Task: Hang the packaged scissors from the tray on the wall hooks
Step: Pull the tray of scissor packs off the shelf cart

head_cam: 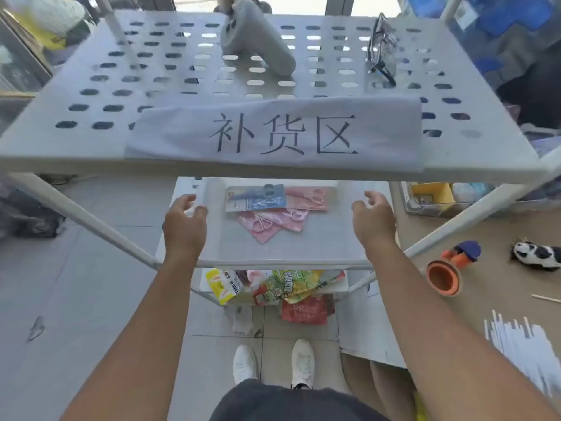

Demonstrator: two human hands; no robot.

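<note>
Where the middle shelf (291,250) of the white rack shows below the top shelf, packaged scissors (273,212) lying in a loose, overlapping pile inside a clear tray (212,189): one blue-carded pack (256,198) at upper left, pink packs beside and beneath it. Left hand (185,226) at the tray's left wall, fingers (198,211) spread and curled, gripping nothing visible; contact with the wall not certain. Right hand (375,221) at the tray's right wall, fingers (372,198) likewise spread and curled. Both hands clear of the packs. Perforated top shelf (91,141) above, bearing a paper sign (273,132), a grey handheld device (255,34) and a pair of glasses (381,50). Snack packets (285,287) on the bottom shelf.
</note>
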